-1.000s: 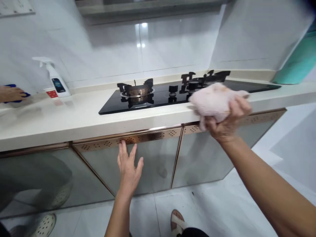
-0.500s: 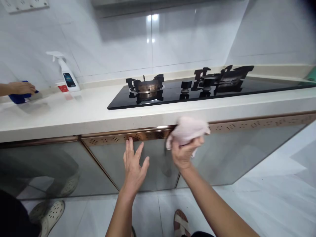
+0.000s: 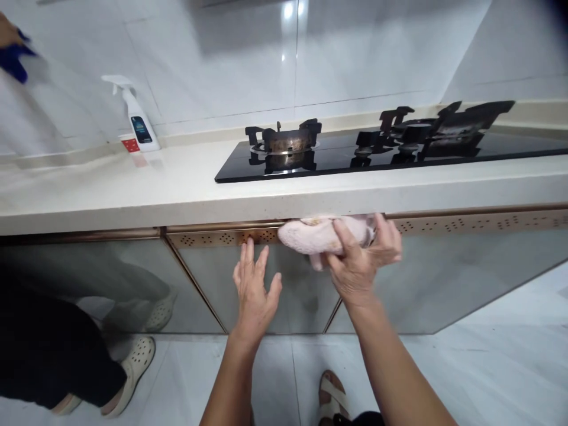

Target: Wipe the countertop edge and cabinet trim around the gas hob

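Observation:
My right hand (image 3: 361,257) grips a bunched pale pink cloth (image 3: 317,235) against the top of the cabinet front, just under the counter edge. Part of the cloth is hidden behind my fingers. To its left, my left hand (image 3: 257,290) is open, fingers spread, with its fingertips at the copper-coloured perforated strip (image 3: 208,238). Below the strip are the grey glossy cabinet doors (image 3: 293,290).
A black gas hob (image 3: 328,163) with burners and knobs is set in the white countertop (image 3: 186,177). A white spray bottle (image 3: 141,127) stands beside a red-and-white cup (image 3: 129,143). At left, a co-worker's hand (image 3: 7,32) holds a blue cloth (image 3: 15,59); their clog (image 3: 137,361) is on the floor.
The view has shifted left. My right hand has turned, and the cloth now lies flatter along the strip. The co-worker's hand with the blue cloth has risen from the counter to the wall.

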The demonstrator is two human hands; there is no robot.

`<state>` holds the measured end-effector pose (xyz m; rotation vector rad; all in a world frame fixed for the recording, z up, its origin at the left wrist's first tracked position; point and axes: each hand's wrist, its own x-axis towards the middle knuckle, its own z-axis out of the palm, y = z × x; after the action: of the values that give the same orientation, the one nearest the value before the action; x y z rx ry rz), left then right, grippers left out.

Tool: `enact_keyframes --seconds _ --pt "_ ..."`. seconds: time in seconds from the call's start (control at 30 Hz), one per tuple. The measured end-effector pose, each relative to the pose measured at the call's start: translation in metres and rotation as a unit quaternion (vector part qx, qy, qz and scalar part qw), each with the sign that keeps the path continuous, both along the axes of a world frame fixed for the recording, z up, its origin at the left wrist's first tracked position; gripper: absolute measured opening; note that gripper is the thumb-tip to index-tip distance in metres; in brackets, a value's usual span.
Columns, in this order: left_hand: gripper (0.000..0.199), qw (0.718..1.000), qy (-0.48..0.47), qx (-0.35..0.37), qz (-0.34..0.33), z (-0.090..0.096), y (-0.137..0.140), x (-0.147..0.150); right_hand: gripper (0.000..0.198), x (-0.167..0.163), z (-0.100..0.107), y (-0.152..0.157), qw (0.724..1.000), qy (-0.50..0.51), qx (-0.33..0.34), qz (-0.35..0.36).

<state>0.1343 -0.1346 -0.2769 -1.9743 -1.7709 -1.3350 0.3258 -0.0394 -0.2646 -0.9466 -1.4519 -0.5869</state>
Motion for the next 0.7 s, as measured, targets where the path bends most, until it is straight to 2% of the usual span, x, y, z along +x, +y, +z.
enact_keyframes --seconds 0.07,0.13,0.3,0.4,0.47,0.53,0.7 --pt "0.058 1.000 -0.010 -0.001 0.002 0.000 0.000 0.004 0.050 -0.001 -0.002 -0.004 0.999 0.041 -0.021 0.007" --pt "0.058 1.000 -0.018 0.005 0.002 -0.001 0.002 0.006 0.053 -0.013 -0.017 -0.008 0.997 0.047 -0.033 0.045" --pt "0.063 0.999 -0.035 0.007 0.004 -0.004 0.003 0.002 0.042 -0.048 -0.086 -0.015 0.992 -0.058 -0.027 0.107" --pt "0.066 0.999 -0.034 -0.009 -0.005 -0.003 0.000 -0.002 0.037 -0.053 -0.109 -0.020 0.985 -0.102 -0.029 0.133" --pt "0.065 0.999 -0.036 -0.017 -0.008 0.000 -0.003 -0.004 0.037 -0.050 -0.107 -0.021 0.981 -0.119 -0.032 0.149" --pt "0.063 0.999 -0.038 -0.025 -0.010 0.002 -0.005 -0.005 0.041 -0.042 -0.092 -0.018 0.983 -0.102 -0.031 0.148" --pt "0.058 0.997 -0.054 -0.048 -0.014 0.007 -0.011 -0.005 0.058 -0.029 -0.037 -0.008 0.995 0.077 -0.010 0.063"
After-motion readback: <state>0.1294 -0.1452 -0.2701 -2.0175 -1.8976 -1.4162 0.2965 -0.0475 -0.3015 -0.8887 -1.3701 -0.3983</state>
